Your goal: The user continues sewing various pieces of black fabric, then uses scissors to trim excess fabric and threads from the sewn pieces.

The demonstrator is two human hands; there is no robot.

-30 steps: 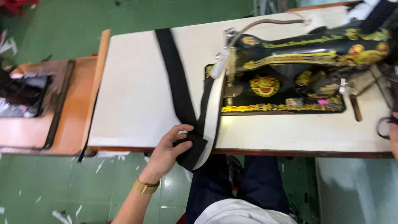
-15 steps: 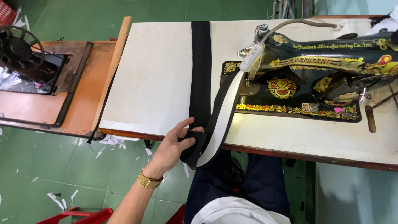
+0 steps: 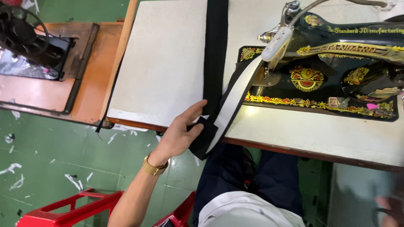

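Down at the near edge of the white counter point(image 3: 164, 71), the left hand point(image 3: 179, 134) pinches the folded end of one black fabric strip point(image 3: 216, 54), thumb on top and fingers curled under it where it hangs just over the edge. That strip runs straight up the counter away from the person, and a second layer, a white band point(image 3: 235, 101) edged in black, slants from the hand up to the needle area of the sewing machine point(image 3: 336, 63). Two sewing machines show: the black one with gold and red ornament on this counter, and another dark one with a hand wheel point(image 3: 21, 31) sunk in a brown wooden table point(image 3: 50, 96) to the left. A wooden ruler point(image 3: 120, 50) lies along the counter's left edge, between the two. A gold lettered band runs along the near machine's arm, and a round red and gold emblem point(image 3: 306, 78) sits on its bed. One gold wristwatch point(image 3: 153, 166) circles the left wrist. Below are dark trousers, a red plastic stool point(image 3: 71, 210) and white scraps scattered on the green tiled floor point(image 3: 50, 168). The right hand point(image 3: 389, 206) is only a blur at the lower right corner; whether it is clenched or released cannot be told.
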